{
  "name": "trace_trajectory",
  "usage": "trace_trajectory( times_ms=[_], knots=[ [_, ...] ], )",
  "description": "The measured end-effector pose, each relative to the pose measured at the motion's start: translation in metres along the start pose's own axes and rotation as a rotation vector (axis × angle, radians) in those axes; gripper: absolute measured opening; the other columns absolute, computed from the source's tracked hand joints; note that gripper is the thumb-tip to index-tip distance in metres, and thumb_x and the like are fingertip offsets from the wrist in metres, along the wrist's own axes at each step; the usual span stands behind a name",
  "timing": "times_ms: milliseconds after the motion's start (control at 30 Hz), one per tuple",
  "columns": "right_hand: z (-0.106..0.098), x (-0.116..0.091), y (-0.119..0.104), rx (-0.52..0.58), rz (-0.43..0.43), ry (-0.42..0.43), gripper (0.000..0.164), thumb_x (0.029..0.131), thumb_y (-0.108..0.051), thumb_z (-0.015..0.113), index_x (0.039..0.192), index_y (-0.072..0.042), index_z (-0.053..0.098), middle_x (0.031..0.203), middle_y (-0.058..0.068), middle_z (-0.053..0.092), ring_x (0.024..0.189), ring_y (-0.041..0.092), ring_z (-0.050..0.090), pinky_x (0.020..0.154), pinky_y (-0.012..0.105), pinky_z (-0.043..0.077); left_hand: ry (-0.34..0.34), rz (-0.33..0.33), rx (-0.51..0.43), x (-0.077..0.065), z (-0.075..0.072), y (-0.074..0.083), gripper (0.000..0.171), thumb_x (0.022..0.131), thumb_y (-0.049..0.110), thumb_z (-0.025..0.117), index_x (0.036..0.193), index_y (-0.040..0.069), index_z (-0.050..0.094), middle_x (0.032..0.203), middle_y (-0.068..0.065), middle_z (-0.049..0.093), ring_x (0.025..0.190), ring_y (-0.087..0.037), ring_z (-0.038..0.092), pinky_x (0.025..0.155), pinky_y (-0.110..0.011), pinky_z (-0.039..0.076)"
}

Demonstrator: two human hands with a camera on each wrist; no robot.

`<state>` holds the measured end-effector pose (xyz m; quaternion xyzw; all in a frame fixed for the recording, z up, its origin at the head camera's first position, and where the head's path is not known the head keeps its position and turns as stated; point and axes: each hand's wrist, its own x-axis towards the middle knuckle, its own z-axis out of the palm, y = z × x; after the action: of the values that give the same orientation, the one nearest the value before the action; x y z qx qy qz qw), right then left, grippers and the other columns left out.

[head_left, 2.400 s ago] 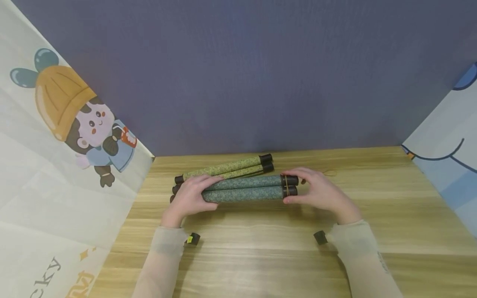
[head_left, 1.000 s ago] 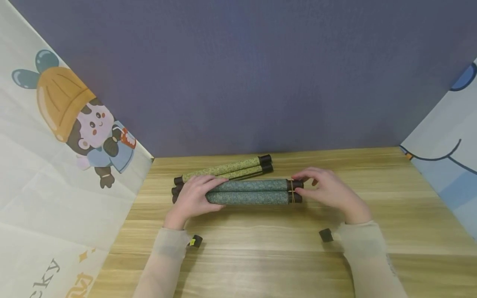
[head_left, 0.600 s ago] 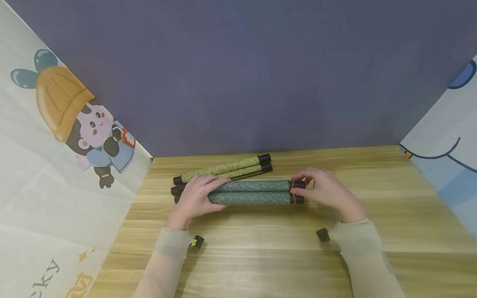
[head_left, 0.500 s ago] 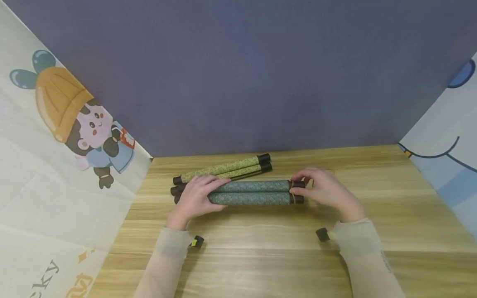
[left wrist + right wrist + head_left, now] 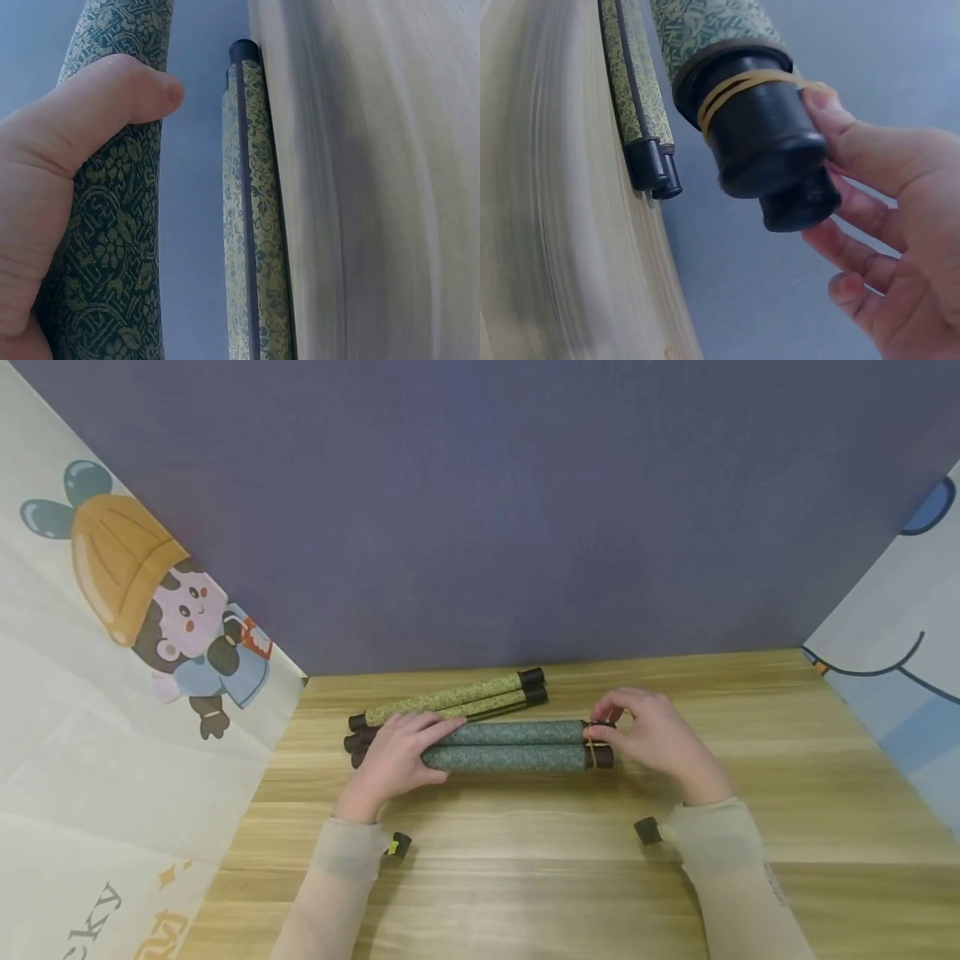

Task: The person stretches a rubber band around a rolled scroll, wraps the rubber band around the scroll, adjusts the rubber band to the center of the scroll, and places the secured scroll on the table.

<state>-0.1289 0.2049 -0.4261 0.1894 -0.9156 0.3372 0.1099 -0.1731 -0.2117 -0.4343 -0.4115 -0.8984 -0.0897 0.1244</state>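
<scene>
Two teal patterned scrolls (image 5: 510, 758) with dark end knobs lie side by side, held above the wooden table. My left hand (image 5: 397, 756) grips both near their left end, its thumb wrapped over the nearer scroll in the left wrist view. A tan rubber band (image 5: 731, 86) loops around the right-end knobs. There my right hand (image 5: 652, 735) pinches the band at the farther knob, the thumb tip drawing a strand outward in the right wrist view. Its other fingers reach behind the knobs, partly hidden.
Behind the teal pair, two yellow-green scrolls (image 5: 450, 695) lie at a slant on the table (image 5: 510, 877). A dark blue panel (image 5: 510, 527) rises at the table's back edge. Printed white sheets (image 5: 90, 718) flank both sides. A thin tan loop (image 5: 672, 352) lies on the table.
The teal scrolls have shifted slightly right. My right hand has gone from spanning both end knobs to pinching the band at the farther one, and has risen a little. My left hand keeps its grip.
</scene>
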Motion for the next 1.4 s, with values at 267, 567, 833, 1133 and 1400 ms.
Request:
trace_trajectory(
  times_ms=[267, 567, 833, 1133, 1400],
  knots=[
    [0.000, 0.001, 0.000, -0.014, -0.036, 0.085, 0.011, 0.095, -0.021, 0.088, 0.090, -0.022, 0.079, 0.083, -0.013, 0.070, 0.075, 0.009, 0.062, 0.066, 0.031, 0.049, 0.035, 0.067, 0.022, 0.005, 0.000, 0.009, 0.096, 0.071, 0.035, 0.105, 0.156, 0.022, 0.063, 0.132, -0.008, 0.072, 0.115, -0.033, 0.069, 0.103, -0.060, 0.055],
    [0.006, 0.002, 0.003, -0.025, -0.031, 0.148, 0.012, 0.095, -0.019, 0.088, 0.085, -0.016, 0.082, 0.079, -0.006, 0.073, 0.065, 0.008, 0.058, 0.056, 0.027, 0.047, 0.065, 0.092, 0.034, 0.006, 0.004, 0.011, 0.099, 0.069, 0.036, 0.106, 0.157, 0.023, 0.062, 0.132, -0.007, 0.072, 0.115, -0.033, 0.070, 0.106, -0.061, 0.054],
    [0.012, 0.006, 0.001, 0.034, -0.011, 0.121, 0.008, 0.096, -0.017, 0.086, 0.098, -0.010, 0.089, 0.100, 0.011, 0.083, 0.067, 0.020, 0.072, 0.059, 0.030, 0.053, 0.065, 0.090, 0.070, 0.005, 0.002, 0.010, 0.100, 0.069, 0.037, 0.106, 0.157, 0.024, 0.062, 0.133, -0.006, 0.073, 0.114, -0.032, 0.070, 0.103, -0.057, 0.055],
    [0.005, 0.002, 0.004, 0.202, 0.214, -0.083, 0.024, 0.107, -0.030, 0.075, 0.117, -0.012, 0.087, 0.118, 0.011, 0.082, 0.087, 0.017, 0.074, 0.071, 0.034, 0.055, 0.060, 0.129, 0.067, 0.009, 0.004, 0.019, 0.097, 0.069, 0.039, 0.105, 0.155, 0.022, 0.064, 0.131, -0.006, 0.072, 0.118, -0.032, 0.069, 0.106, -0.059, 0.054],
    [0.001, 0.000, 0.001, 0.274, 0.274, -0.231, 0.029, 0.103, -0.035, 0.080, 0.118, -0.012, 0.086, 0.122, 0.011, 0.081, 0.051, 0.007, 0.033, 0.053, 0.029, 0.039, 0.034, 0.125, 0.043, 0.009, 0.010, 0.021, 0.098, 0.070, 0.040, 0.105, 0.156, 0.023, 0.062, 0.135, -0.007, 0.072, 0.120, -0.033, 0.068, 0.109, -0.057, 0.053]
  ],
)
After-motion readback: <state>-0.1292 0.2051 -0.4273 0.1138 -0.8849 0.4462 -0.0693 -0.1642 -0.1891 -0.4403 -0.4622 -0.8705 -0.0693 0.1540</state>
